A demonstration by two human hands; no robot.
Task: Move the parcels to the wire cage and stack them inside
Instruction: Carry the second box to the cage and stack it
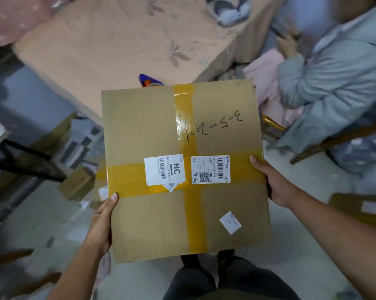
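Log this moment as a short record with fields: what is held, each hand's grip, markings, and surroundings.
held: parcel, a flat cardboard box, carried level
left hand: grips the left edge, thumb on top
right hand: grips the right edge, thumb on top
tape: yellow, crossed over the top
labels: two white, side by side mid-top
ahead: table under a peach cloth
right: seated person

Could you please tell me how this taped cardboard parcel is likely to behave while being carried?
The cardboard parcel is probably stiff: its top looks flat, bound crosswise with yellow tape. It seems manageable rather than heavy, since the left hand and right hand hold it by its side edges. Glossy tape may feel slippery.
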